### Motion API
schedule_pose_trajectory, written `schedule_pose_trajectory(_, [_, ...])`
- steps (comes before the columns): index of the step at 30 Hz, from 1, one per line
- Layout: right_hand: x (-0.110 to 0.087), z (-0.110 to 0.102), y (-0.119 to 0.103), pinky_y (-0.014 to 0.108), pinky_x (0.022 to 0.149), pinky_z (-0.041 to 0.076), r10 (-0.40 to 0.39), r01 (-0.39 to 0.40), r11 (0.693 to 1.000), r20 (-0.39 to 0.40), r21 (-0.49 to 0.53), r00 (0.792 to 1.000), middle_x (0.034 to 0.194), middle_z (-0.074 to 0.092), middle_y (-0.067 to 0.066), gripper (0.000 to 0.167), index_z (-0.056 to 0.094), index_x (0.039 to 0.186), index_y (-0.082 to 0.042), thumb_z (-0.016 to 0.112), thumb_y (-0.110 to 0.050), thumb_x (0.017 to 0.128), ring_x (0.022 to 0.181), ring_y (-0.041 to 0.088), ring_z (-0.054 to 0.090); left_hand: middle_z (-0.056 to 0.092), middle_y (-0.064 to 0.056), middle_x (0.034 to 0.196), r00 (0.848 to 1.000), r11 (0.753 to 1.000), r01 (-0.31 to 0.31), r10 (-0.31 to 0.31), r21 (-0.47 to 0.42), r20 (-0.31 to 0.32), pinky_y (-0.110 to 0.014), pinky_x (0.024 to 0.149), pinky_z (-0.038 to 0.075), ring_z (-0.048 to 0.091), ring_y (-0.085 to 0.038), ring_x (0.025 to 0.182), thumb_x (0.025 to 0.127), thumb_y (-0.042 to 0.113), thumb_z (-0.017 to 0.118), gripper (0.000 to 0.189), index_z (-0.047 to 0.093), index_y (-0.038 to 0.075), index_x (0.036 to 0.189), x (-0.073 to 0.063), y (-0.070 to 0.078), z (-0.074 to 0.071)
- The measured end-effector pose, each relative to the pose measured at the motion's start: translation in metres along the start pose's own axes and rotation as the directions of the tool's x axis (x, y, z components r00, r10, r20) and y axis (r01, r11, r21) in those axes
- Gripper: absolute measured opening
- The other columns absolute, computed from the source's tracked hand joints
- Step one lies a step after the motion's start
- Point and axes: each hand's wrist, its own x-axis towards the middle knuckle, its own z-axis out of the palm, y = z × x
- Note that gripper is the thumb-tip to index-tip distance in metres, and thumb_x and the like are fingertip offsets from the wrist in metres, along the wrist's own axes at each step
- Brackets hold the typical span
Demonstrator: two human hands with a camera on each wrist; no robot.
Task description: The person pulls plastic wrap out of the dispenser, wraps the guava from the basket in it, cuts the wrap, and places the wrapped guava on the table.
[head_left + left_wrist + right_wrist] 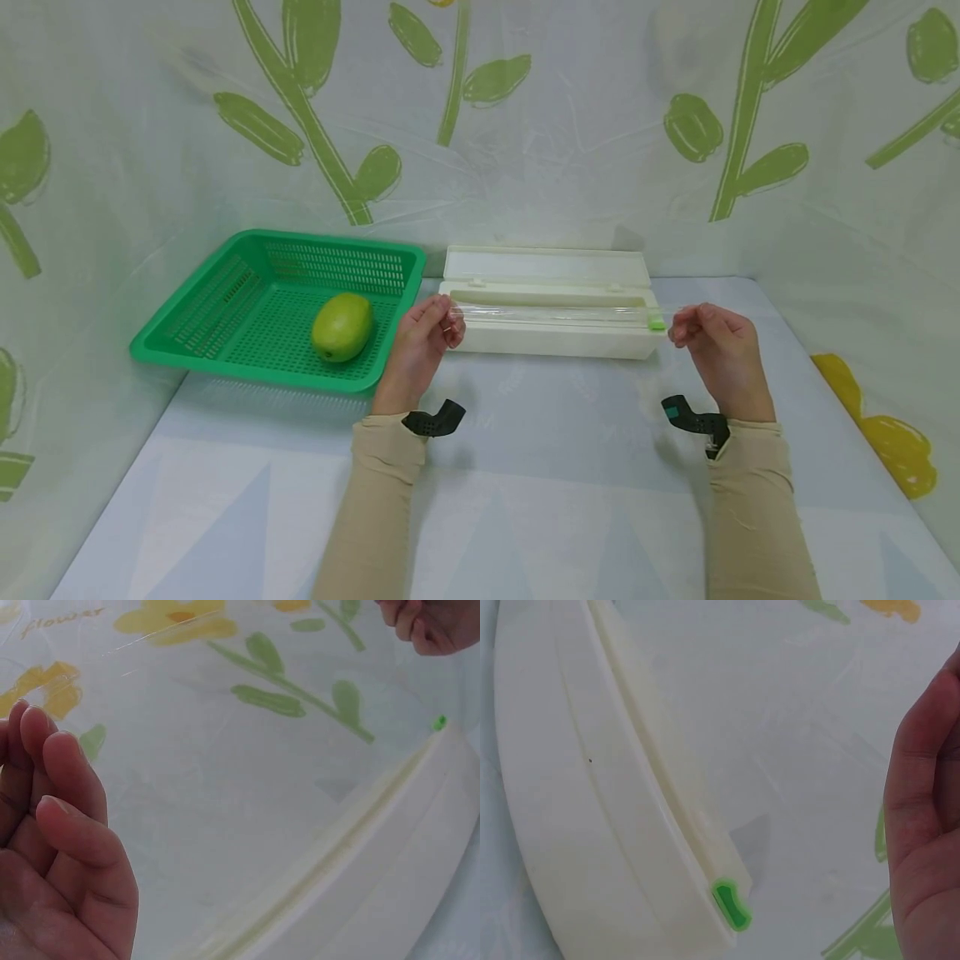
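A clear sheet of plastic wrap (555, 313) stretches between my two hands, in front of and over the white wrap dispenser box (547, 342). My left hand (423, 342) pinches its left end near the box's left corner. At the other end my right hand (718, 350) pinches the wrap, just beyond the box's right side. The dispenser's lid (547, 264) stands raised at the back, and a green slider (657, 323) sits at the right end of its front edge. In the left wrist view, curled fingers of the left hand (67, 832) show; most of the right hand (930, 802) is cut off in its view.
To the left, a green plastic basket (247, 362) holds a yellow-green mango-like fruit (342, 327). Its right rim lies close to my left hand. A pale patterned table (540, 500) carries everything, and a leaf-printed sheet (585, 125) hangs behind and at both sides.
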Motion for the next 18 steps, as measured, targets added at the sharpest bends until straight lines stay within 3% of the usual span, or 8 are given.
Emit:
schedule_pose_trajectory(6, [-0.0006,-0.0001,-0.0023,0.023,0.067,0.047,-0.004,0.004,1.0,-0.002,0.0,1.0,0.084,0.061,0.01,0.028,0.063,0.088,0.003,0.038,-0.006,0.095,0.071,0.019,0.053,0.05,-0.002,0.072,1.0,1.0,-0.006,0.006,0.003,0.001,-0.024,0.056,0.034,0.046,-0.016,0.067,0.091,0.02,0.053,0.018,0.055,0.007,0.078,-0.0002,0.0021,0.0027])
schedule_pose_trajectory(10, [0.0,-0.0002,-0.0038,0.025,0.067,0.047,-0.023,0.02,0.997,0.033,0.075,0.999,0.084,0.061,0.013,0.028,0.061,0.09,0.01,0.036,-0.001,0.095,0.071,0.021,0.053,0.05,-0.002,0.073,1.0,1.0,-0.012,0.012,-0.001,-0.009,-0.024,0.056,0.034,0.046,-0.016,0.066,0.088,0.023,0.057,0.018,0.055,0.008,0.079,-0.0005,0.0032,0.0038])
schedule_pose_trajectory(18, [0.0007,0.0,-0.0061,0.026,0.068,0.047,-0.052,0.043,0.99,0.061,0.133,0.997,0.085,0.061,0.015,0.026,0.058,0.091,0.015,0.037,0.001,0.094,0.072,0.022,0.054,0.05,-0.002,0.072,1.0,1.0,-0.025,0.025,0.0,-0.006,-0.024,0.054,0.032,0.046,-0.015,0.065,0.088,0.022,0.057,0.018,0.056,0.008,0.077,-0.0011,0.0071,0.0076])
